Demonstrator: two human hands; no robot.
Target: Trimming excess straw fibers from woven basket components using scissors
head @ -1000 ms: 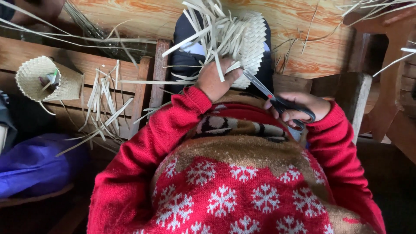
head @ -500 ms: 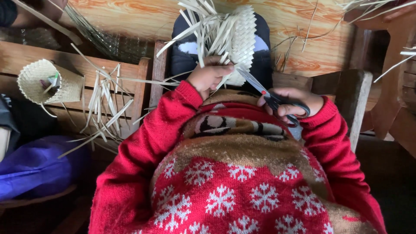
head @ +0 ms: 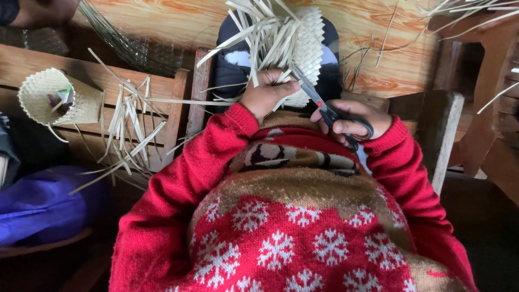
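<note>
Most of the lower frame is filled by the person's red patterned sweater (head: 292, 232), which hides the lap and whatever the hands rest over. Both sleeves run up to the hands; the forearms are covered. Orange-grained wooden boards (head: 378, 48) fill the top, cut off by the frame edge. Purple bundle (head: 43, 205) lower left is partly out of view, material hard to tell. Dark slatted bench (head: 81, 86) at left carries loose pale strips (head: 127, 130), splayed and crossing, some hanging over the edge. Wooden chair part (head: 448, 135) at right, cut off; more stray strips top right corner. Another person's arm shows at the top left corner, barely visible.

Half-woven pale straw piece (head: 303, 43) sits at top centre, just beyond the hands, over a dark garment; its woven side faces right, unwoven strip ends fan out left and up. Its lower part is hidden behind the left hand. Left hand (head: 267, 94) has fingers closed, gripping the strips at the base of the piece. Right hand (head: 354, 121) has fingers curled through the handles of dark scissors (head: 319, 105); blades point up-left, tip touching the straw near the left thumb. Whether the blades are apart or together is hard to make out.

Small woven cone-shaped basket (head: 57, 97) lies tilted on the bench, well apart from the hands, opening toward the camera; small coloured bits inside, too small to identify.
</note>
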